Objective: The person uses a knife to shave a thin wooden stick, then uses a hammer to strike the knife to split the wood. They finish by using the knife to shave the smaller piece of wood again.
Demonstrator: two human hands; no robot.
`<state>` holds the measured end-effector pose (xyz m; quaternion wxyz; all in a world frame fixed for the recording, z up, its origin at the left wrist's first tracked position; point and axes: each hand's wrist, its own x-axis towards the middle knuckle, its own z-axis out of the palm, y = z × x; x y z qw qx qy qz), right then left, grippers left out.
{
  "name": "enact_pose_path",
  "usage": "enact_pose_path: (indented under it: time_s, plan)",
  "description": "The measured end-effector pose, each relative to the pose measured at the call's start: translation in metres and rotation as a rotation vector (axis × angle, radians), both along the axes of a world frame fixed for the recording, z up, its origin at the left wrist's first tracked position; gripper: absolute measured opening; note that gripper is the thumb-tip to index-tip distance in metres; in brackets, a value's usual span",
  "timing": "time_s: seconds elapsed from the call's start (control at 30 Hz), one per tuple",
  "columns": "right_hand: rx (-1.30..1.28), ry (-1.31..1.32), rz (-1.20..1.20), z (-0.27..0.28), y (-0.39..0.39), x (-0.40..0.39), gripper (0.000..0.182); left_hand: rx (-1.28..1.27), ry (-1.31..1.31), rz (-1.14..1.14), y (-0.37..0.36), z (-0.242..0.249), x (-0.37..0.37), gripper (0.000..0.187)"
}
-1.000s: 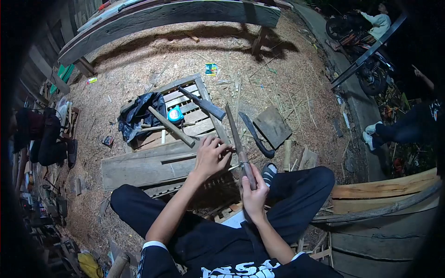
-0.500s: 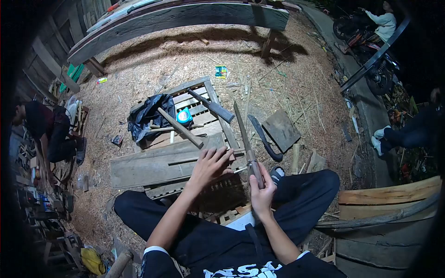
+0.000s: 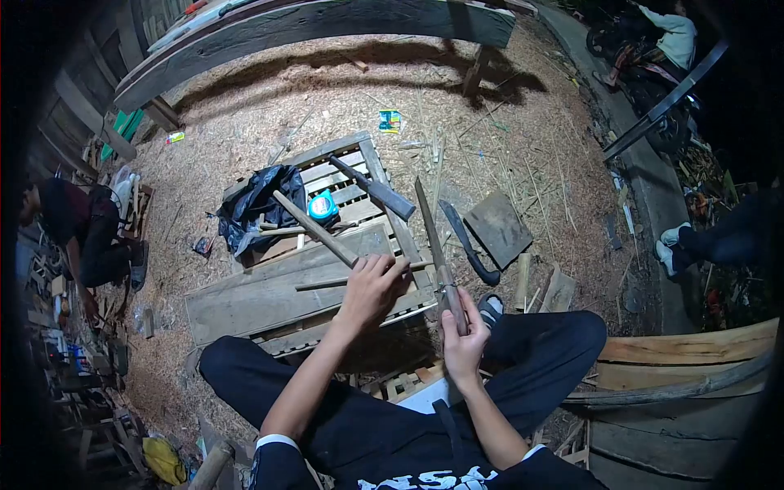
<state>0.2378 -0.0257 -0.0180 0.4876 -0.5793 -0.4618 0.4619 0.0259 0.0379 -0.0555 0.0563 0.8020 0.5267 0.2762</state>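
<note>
The long-bladed knife point(image 3: 429, 224) is, in the head view, in the right hand point(image 3: 464, 339), fingers closed round its handle, blade pointing ahead. The step in hand looks like steadying it; moving the blade calls for keeping it clear of the left hand point(image 3: 366, 296). That hand is loosely curled over a thin wooden strip point(image 3: 320, 285); whether it grips the strip cannot be told. The blade is dark, narrow and tapered, the handle rounded. Ahead of the left hand lie a smooth turquoise tape measure point(image 3: 322, 205) and a crinkled black bag point(image 3: 260, 204).
</note>
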Motion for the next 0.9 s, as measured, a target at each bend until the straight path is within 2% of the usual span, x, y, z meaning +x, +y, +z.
enact_pose_path:
  time_s: [0.07, 0.1, 0.3, 0.4, 0.53, 0.6, 0.9]
  plan:
    - [0.0, 0.021, -0.018, -0.003, -0.003, 0.0, 0.048, -0.017, -0.064, 0.002, 0.001, -0.001, 0.004, 0.041]
    - [-0.002, 0.015, -0.019, -0.004, -0.006, 0.002, 0.048, 0.041, -0.092, 0.014, 0.004, -0.005, 0.006, 0.055]
    - [0.011, 0.056, -0.027, -0.007, -0.012, 0.01, 0.05, 0.054, -0.011, 0.057, -0.004, -0.006, 0.013, 0.055]
    - [0.107, -0.004, -0.023, -0.01, -0.013, 0.014, 0.048, 0.056, -0.021, 0.072, -0.004, -0.006, 0.019, 0.054]
    - [0.029, 0.051, -0.053, 0.0, -0.018, 0.015, 0.05, -0.012, -0.036, 0.048, -0.003, -0.008, 0.022, 0.055]
    - [0.035, 0.07, -0.052, 0.0, -0.018, 0.016, 0.05, 0.116, 0.011, 0.058, -0.003, -0.005, 0.025, 0.054]
    - [0.014, 0.031, -0.032, 0.003, -0.018, 0.02, 0.047, 0.097, -0.13, -0.087, 0.002, -0.018, 0.021, 0.038]
